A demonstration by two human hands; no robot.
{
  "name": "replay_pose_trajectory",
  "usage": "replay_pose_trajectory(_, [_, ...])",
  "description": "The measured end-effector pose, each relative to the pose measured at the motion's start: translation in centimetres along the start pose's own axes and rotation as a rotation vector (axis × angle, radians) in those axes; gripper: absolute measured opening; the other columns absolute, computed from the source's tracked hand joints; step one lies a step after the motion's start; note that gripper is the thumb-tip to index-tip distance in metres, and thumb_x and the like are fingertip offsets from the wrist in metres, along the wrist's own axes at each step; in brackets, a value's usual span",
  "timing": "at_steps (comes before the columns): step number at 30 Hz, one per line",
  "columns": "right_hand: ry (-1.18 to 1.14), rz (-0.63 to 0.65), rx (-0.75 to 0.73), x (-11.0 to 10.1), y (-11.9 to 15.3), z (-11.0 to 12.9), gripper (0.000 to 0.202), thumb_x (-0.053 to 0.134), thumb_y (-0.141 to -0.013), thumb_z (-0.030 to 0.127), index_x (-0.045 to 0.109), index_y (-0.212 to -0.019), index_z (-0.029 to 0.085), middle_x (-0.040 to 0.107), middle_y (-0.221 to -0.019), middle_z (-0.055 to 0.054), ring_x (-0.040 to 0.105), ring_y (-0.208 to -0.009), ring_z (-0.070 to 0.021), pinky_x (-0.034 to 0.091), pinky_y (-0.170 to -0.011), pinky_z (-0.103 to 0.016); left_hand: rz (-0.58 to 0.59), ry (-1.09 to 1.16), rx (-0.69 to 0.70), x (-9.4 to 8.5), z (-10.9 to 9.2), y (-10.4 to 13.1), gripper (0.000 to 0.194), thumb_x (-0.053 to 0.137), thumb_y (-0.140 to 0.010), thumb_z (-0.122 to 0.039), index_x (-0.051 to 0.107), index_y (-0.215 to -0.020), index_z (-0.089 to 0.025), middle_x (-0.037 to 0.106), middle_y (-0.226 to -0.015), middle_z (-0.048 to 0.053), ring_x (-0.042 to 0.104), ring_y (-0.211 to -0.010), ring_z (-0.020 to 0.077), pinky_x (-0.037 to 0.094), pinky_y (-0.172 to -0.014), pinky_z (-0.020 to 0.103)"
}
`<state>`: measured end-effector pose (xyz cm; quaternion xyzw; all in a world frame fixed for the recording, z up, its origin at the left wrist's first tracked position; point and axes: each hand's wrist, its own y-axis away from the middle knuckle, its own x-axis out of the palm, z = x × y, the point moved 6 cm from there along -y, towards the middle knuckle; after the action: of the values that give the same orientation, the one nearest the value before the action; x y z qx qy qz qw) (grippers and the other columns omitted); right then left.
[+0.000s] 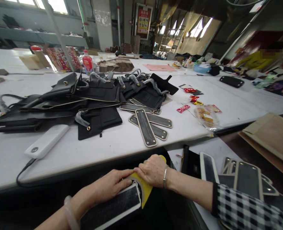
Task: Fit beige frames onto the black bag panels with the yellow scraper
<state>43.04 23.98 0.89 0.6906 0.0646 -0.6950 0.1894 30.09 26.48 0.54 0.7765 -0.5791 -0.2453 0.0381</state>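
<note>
Below the table edge, a black bag piece with a pale-edged dark base panel is tilted towards me. My left hand grips its far side, thumb along the panel and fingers stretched towards its right end. At that end my right hand is closed in a fist around a yellow tool with a broad curved edge. The tool's curve sits against the corner of the panel, and a yellow end pokes out above the fist. Fingers of both hands nearly meet at the tool; the lower part of the bag is dark.
Black handbags lie heaped on the white table, with loose base panels beside them. A white corded device lies at left. More panels and a cardboard piece are at right. Snack packets lie beyond; people sit far right.
</note>
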Motion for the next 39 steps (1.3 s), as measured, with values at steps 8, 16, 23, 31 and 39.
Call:
replay_pose_trajectory(8, [-0.013, 0.049, -0.002, 0.1, 0.4, 0.2, 0.051, 0.027, -0.099, 0.042, 0.065, -0.074, 0.020, 0.073, -0.071, -0.006, 0.070, -0.064, -0.0218, 0.041, -0.056, -0.029, -0.013, -0.066, 0.037, 0.2, -0.1, -0.2, 0.033, 0.041, -0.096, -0.036, 0.063, -0.119, -0.025, 0.070, -0.106, 0.000, 0.064, -0.094, 0.0193, 0.045, -0.085, 0.025])
replay_pose_trajectory(16, [-0.025, 0.060, 0.062, 0.3, 0.9, 0.5, 0.054, 0.024, -0.100, 0.041, 0.067, -0.075, 0.019, 0.073, -0.071, -0.009, 0.069, -0.063, -0.0238, 0.040, -0.056, -0.030, -0.017, -0.128, 0.046, 0.3, -0.7, 0.0, 0.035, 0.039, -0.096, -0.038, 0.063, -0.119, -0.026, 0.072, -0.104, 0.001, 0.066, -0.092, 0.0221, 0.046, -0.082, 0.026])
replay_pose_trajectory(23, [-0.057, 0.076, 0.138, 0.8, 1.9, 1.3, 0.057, 0.021, -0.100, 0.040, 0.068, -0.076, 0.018, 0.073, -0.073, -0.011, 0.070, -0.064, -0.0239, 0.043, -0.058, -0.031, -0.065, -0.180, 0.050, 0.5, 0.7, 0.1, 0.039, 0.040, -0.094, -0.047, 0.064, -0.121, -0.032, 0.072, -0.112, 0.001, 0.067, -0.099, 0.0256, 0.046, -0.089, 0.030])
replay_pose_trajectory(31, [-0.055, 0.038, 0.223, 0.7, 3.3, 3.3, 0.057, 0.020, -0.100, 0.037, 0.068, -0.075, 0.019, 0.073, -0.072, -0.011, 0.070, -0.065, -0.0254, 0.043, -0.059, -0.031, 0.020, -0.283, 0.080, 0.7, -0.3, 1.1, 0.038, 0.038, -0.097, -0.039, 0.053, -0.131, -0.039, 0.058, -0.135, -0.002, 0.052, -0.125, 0.0251, 0.012, -0.116, 0.053])
replay_pose_trajectory(39, [-0.187, -0.030, 0.352, 2.7, 4.8, 0.8, 0.073, 0.000, -0.102, 0.032, 0.062, -0.066, 0.018, 0.068, -0.061, -0.002, 0.064, -0.056, -0.0121, 0.035, -0.049, -0.022, -0.450, -0.017, -0.149, -6.2, 3.5, 10.5, 0.051, 0.041, -0.091, -0.056, 0.059, -0.128, -0.026, 0.060, -0.133, 0.002, 0.051, -0.126, 0.0261, 0.029, -0.113, 0.038])
